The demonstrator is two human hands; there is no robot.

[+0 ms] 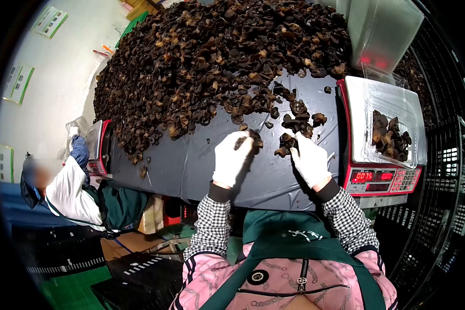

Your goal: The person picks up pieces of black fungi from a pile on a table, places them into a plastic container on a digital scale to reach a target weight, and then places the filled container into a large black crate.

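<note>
My left hand (233,157), in a white glove, has its fingers curled on a dark brown wood ear mushroom (257,142) just above the grey table cover. To its right my right hand (311,161), gloved too, is closed at the fingertips on wood ear mushrooms (286,143) in a small cluster. More loose pieces trail from this cluster towards the big heap of wood ear mushrooms (212,62). On the right, a clear plastic tray (368,147) with several pieces rests on the red digital scale (354,187), whose display appears to read 0.075.
A stack of clear plastic trays (382,31) stands behind the scale. Black crates (449,150) rise along the right side. At the left, another person (75,194) works beside a second red scale (99,147). The grey table cover (175,168) ends near my body.
</note>
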